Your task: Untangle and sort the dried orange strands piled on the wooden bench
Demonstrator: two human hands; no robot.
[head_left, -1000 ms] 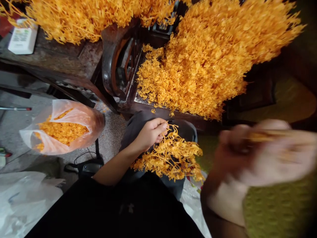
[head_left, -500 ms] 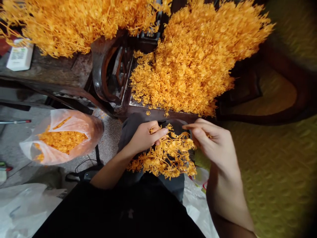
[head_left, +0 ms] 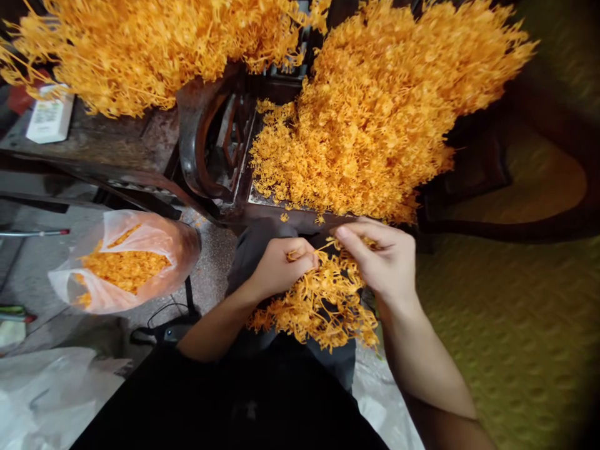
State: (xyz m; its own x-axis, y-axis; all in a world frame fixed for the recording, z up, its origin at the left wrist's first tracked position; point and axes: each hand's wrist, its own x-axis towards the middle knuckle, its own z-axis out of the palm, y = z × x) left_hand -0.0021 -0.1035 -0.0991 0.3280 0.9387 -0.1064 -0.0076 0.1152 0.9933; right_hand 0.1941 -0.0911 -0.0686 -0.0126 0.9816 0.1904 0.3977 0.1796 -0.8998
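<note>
Over my lap hangs a tangled bunch of orange strands with small curly, spidery pieces that look like plastic. My left hand is closed at the bunch's upper left, thumb and fingers pinching a thin orange strand. That strand stretches up and right to my right hand, whose thumb and forefinger are pinched together at its end. Other curly orange pieces show under the right palm; whether that hand grips them I cannot tell. Straight ahead, a big heap of orange pieces covers the seat of a dark wooden chair.
Another orange heap lies on a wooden surface at the upper left, near a white box. On the floor at left stands a translucent plastic bag holding loose orange pieces. A yellow-green textured covering spreads along the right.
My right hand has moved left and slightly down, closer to my left hand, and now pinches the strand between them. The view has shifted slightly.
</note>
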